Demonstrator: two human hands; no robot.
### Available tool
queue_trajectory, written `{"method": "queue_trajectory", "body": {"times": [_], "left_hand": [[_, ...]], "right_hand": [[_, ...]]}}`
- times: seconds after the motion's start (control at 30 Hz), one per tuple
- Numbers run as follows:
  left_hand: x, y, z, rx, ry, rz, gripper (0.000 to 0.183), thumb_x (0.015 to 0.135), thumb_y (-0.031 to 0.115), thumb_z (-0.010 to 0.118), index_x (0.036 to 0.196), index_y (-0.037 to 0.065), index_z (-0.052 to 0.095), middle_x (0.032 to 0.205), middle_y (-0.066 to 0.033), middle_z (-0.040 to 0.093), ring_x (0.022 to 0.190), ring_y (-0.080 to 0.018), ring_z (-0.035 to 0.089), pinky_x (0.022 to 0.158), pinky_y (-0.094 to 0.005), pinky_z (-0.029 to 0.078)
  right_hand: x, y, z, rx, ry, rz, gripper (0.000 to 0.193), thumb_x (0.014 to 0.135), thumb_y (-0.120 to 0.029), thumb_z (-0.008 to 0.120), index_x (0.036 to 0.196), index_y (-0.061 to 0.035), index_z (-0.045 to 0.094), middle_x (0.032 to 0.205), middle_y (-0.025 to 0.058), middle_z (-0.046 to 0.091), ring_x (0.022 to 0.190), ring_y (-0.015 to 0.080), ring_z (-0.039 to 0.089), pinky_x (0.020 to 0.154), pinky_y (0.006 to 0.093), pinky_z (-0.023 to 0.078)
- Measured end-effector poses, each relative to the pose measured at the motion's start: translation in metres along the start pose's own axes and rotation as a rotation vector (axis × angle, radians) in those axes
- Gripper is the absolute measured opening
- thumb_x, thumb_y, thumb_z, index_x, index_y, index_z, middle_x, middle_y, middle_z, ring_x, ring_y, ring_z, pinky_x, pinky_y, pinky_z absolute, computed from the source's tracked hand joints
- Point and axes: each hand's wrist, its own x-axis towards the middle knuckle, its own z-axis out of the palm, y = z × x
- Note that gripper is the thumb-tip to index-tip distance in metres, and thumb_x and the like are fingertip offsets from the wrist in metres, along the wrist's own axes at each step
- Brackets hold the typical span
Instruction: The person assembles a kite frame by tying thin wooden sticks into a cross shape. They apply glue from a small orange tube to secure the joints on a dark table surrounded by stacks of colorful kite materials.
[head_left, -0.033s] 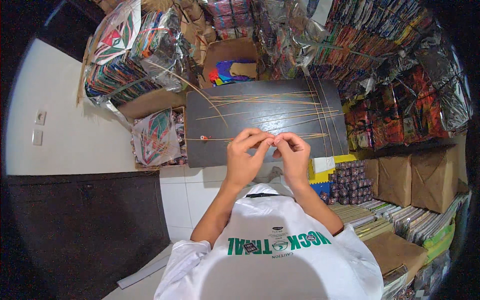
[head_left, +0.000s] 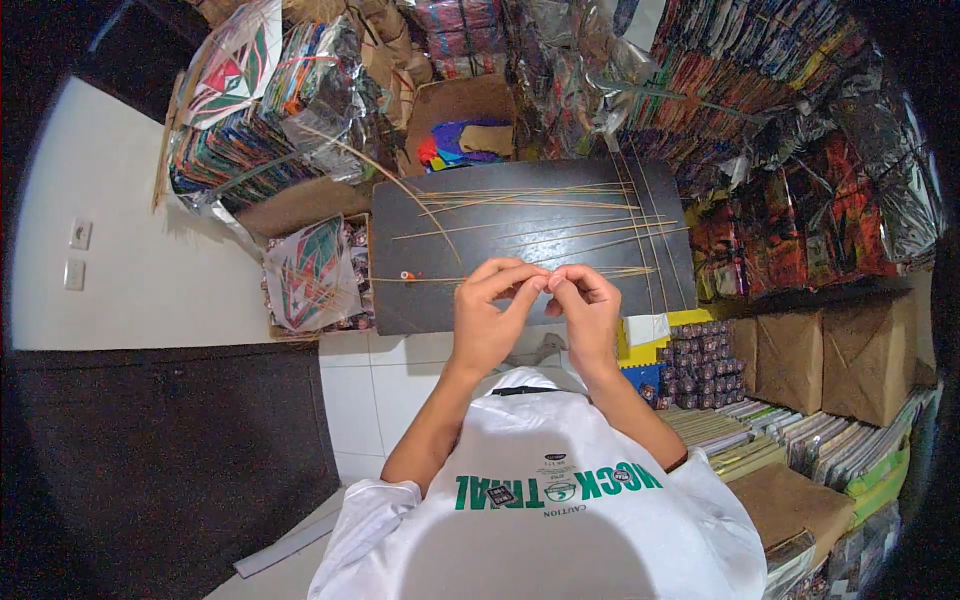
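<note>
A dark tabletop (head_left: pixel 440 300) carries loose thin bamboo sticks (head_left: pixel 530 205). Above its near edge the left hand (head_left: pixel 490 315) and right hand (head_left: pixel 588 310) meet, fingertips pinched together on one stick (head_left: pixel 430 279) lying crosswise. A small orange bit (head_left: pixel 406 275) sits on that stick.

1. My left hand (head_left: pixel 492 318) and right hand (head_left: pixel 588 312) pinch together, and my fingertips hide whatever sits between them.
2. The small orange bit (head_left: pixel 406 275) on the dark board (head_left: pixel 440 300) is too tiny to identify.
3. My knuckles cover the nearest thin stick's (head_left: pixel 432 279) middle stretch.
</note>
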Motion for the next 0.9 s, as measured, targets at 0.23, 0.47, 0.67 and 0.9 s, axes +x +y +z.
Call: {"method": "queue_trajectory", "body": {"times": [0.23,0.47,0.67,0.9], "left_hand": [[0.002,-0.002,-0.004,-0.124,-0.058,-0.091,0.014,0.092,0.007,0.074,0.104,0.001,0.078,0.102,-0.0082,0.072,0.092,-0.0126,0.067,0.076,-0.0252,0.054],[-0.001,-0.002,0.001,-0.248,-0.033,-0.146,0.016,0.092,0.008,0.075,0.106,0.002,0.078,0.106,-0.01,0.073,0.093,-0.0135,0.069,0.077,-0.0269,0.056],[0.0,0.0,-0.006,-0.25,-0.064,-0.107,0.018,0.092,0.007,0.075,0.108,0.002,0.078,0.106,-0.0097,0.073,0.096,-0.0146,0.068,0.08,-0.0255,0.055],[0.006,0.004,-0.019,-0.271,-0.159,-0.028,0.02,0.091,0.005,0.076,0.111,0.002,0.078,0.104,-0.0092,0.072,0.093,-0.0137,0.065,0.078,-0.0254,0.053]], "right_hand": [[-0.002,0.006,-0.002,-0.056,-0.009,-0.148,0.005,0.092,-0.006,0.072,0.093,-0.0015,0.071,0.088,0.0003,0.068,0.071,0.0061,0.059,0.06,0.0241,0.05],[0.001,-0.008,0.004,-0.366,0.033,-0.584,0.009,0.086,-0.002,0.075,0.093,-0.0006,0.071,0.089,0.0074,0.07,0.073,0.0114,0.062,0.061,0.0258,0.051],[0.002,-0.019,0.0,-0.452,-0.031,-0.631,0.012,0.083,0.0,0.075,0.094,-0.0007,0.071,0.09,0.008,0.071,0.076,0.0125,0.064,0.063,0.0257,0.052],[0.002,-0.026,-0.003,-0.18,-0.184,-0.28,0.008,0.087,-0.005,0.075,0.093,-0.0013,0.071,0.086,0.0036,0.068,0.074,0.009,0.061,0.067,0.0236,0.05]]}}
